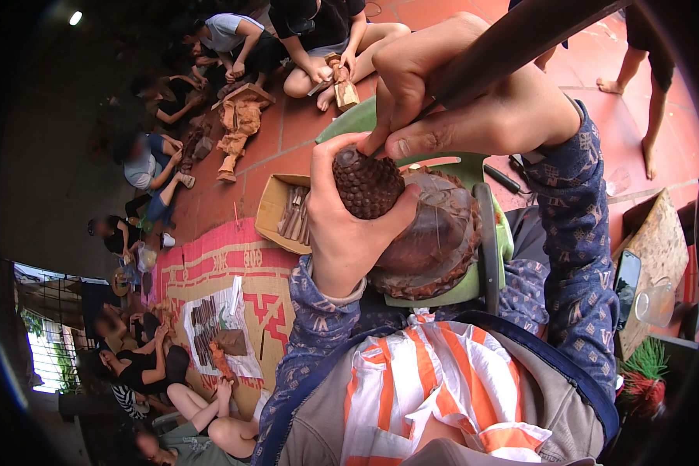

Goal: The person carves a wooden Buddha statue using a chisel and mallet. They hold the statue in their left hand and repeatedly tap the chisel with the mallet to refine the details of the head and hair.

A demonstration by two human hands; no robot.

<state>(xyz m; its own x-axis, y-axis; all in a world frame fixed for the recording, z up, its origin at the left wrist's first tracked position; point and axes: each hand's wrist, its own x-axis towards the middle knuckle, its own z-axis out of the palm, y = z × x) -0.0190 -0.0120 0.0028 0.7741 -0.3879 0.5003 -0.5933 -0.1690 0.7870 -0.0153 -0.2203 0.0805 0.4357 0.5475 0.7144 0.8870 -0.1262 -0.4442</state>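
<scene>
The left hand [348, 239] grasps the dark carving [367, 190], its far end already covered in knobs. The right hand [474, 109] grips a dark-shafted tool [520, 45] there (what remains, I cannot tell).

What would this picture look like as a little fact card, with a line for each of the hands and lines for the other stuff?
Left hand: wrapped around the bumpy end of a dark brown carving
Right hand: gripping a long dark tool, its tip at the bumpy end
Under the carving: green chair
Beside the left hand: cardboard box with tools inside
Far right: phone
Person ahead: someone in black, seated, holding a wooden figure
</scene>
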